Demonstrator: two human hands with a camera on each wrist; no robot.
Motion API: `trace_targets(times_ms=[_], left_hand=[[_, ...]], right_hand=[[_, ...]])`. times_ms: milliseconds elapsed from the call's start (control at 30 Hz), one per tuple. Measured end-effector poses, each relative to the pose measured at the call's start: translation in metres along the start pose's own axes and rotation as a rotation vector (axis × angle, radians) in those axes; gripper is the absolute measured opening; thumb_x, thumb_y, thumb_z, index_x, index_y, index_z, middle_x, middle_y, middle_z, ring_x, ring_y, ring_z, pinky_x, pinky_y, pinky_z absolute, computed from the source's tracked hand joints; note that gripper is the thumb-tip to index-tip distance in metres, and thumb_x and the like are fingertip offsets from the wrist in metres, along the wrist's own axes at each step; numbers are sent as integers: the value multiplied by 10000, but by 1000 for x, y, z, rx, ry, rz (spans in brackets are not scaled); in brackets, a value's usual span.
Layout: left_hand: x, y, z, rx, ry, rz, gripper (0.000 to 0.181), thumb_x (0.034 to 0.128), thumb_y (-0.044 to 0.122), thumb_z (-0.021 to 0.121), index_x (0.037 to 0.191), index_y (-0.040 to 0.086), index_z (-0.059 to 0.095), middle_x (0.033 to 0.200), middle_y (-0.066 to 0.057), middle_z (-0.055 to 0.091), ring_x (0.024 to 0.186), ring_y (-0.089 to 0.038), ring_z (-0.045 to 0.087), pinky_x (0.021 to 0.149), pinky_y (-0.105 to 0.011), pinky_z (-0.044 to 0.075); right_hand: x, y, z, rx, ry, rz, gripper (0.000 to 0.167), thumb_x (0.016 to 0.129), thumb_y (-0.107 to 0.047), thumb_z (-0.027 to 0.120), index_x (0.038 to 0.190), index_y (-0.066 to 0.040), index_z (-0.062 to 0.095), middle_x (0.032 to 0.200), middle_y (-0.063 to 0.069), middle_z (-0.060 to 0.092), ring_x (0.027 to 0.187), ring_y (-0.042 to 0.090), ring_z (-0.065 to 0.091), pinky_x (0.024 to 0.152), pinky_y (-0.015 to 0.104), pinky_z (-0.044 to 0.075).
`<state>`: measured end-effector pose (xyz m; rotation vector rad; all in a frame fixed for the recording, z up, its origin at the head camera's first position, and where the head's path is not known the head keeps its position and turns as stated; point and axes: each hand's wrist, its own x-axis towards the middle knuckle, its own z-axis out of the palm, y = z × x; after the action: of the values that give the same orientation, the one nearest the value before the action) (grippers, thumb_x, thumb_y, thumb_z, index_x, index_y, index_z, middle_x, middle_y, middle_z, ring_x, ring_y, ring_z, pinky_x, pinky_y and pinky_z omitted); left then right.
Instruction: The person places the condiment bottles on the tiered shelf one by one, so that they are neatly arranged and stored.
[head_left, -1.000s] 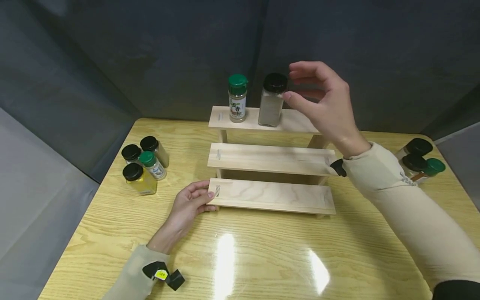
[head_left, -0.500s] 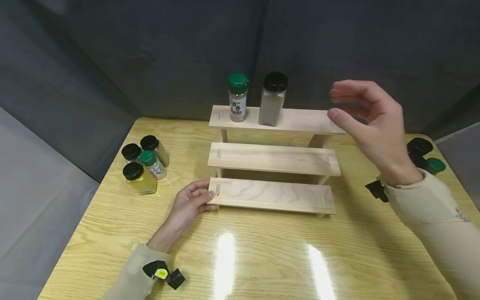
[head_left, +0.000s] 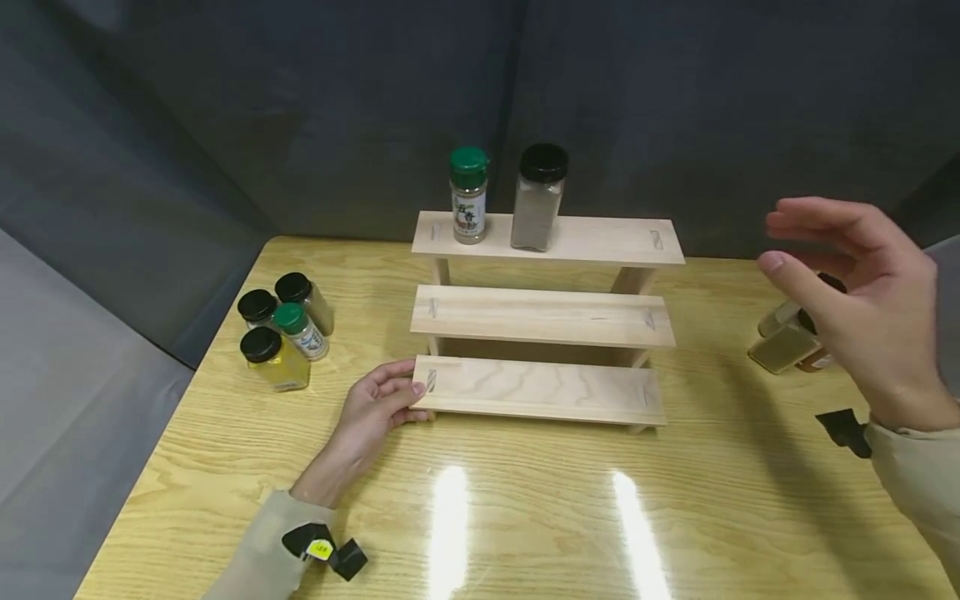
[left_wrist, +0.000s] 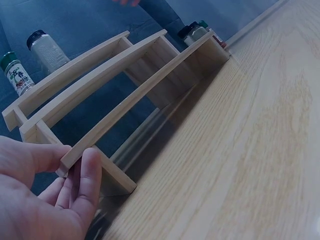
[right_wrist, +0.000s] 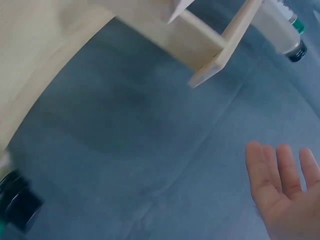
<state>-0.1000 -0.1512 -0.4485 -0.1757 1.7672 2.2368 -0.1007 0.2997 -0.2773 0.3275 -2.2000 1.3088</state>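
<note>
A three-tier wooden rack (head_left: 540,321) stands mid-table. My left hand (head_left: 381,402) pinches the left end of its lowest shelf, thumb on top and fingers beneath, as the left wrist view (left_wrist: 75,170) also shows. On the top shelf stand a green-capped shaker (head_left: 468,200) with a printed label and, to its right, a taller black-capped jar (head_left: 538,200) of greyish powder. My right hand (head_left: 873,308) hovers at the right with nothing in it, fingers loosely bent and apart from the thumb. Behind and below it are black-capped jars (head_left: 783,346), partly hidden by the hand.
At the table's left stands a cluster of several bottles: a yellow-filled jar (head_left: 277,358), a small green-capped shaker (head_left: 302,331) and black-capped jars (head_left: 303,300). A dark cloth (head_left: 360,108) hangs behind the table. Bright reflections lie on the front of the wooden tabletop (head_left: 540,517).
My right hand has moved away from the black-capped jar on the top shelf, rightward and down toward the right-hand jars. The left hand keeps its hold on the rack.
</note>
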Motion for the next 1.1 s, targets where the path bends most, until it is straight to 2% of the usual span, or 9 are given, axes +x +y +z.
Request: trace_targets(times_ms=[200,433,500,700,833,967,1100], left_hand=[[0,2,1,6,-1,-2,483,1059,-101,620,1515,-126,461,1041,-80,701,850,-158,720,811,-293,682],[1,3,2,14,9,-11,472,1063,-91,623,1510,-117,473,1033,-78,691,854,-155,713,812,-291,680],[0,4,2,13,14,-15,468,1063,-95,623,1507,-117,476,1029,-75,691,855,-155,715,814,-291,681],[-2,5,1,24,19,-12,468,1067,-95,614,1512,-118,468,1030,-71,688,861,-153,720,828,-298,682],[-3,5,0,32,15,-12,460,1069,-97,609,1508,-112,476,1027,-68,685,853,-160,714,828,-296,680],[-2,3,0,32,-2,-10,453,1069,-99,606,1504,-114,479,1023,-63,691,854,-161,711,828,-296,679],[-1,1,1,35,-8,-9,454,1072,-98,601,1508,-116,474,1025,-58,693,864,-155,710,830,-291,677]], right_hand=[[-15,10,-23,-118,44,77,510,1006,109,700,1491,-37,642,1386,-41,677,1271,127,606,1005,126,489],[-28,34,-42,-164,93,65,477,1009,78,700,1471,-32,660,1375,-100,659,1255,76,595,1007,101,472],[-32,41,-48,-172,121,84,471,1003,68,707,1462,-32,668,1367,-104,658,1235,64,604,999,91,477],[-44,64,-63,-263,199,210,492,1016,1,718,1495,-88,650,1351,-177,621,1211,15,594,1005,80,477],[-51,80,-75,-295,221,308,512,1021,-34,720,1515,-139,638,1339,-198,612,1150,-20,594,943,42,468],[-61,95,-86,-329,214,394,544,1037,-82,713,1559,-180,595,1310,-259,561,1083,-93,554,902,5,439],[-71,111,-97,-314,188,446,576,1059,-108,688,1606,-201,535,1336,-298,503,1132,-109,513,905,-18,406]])
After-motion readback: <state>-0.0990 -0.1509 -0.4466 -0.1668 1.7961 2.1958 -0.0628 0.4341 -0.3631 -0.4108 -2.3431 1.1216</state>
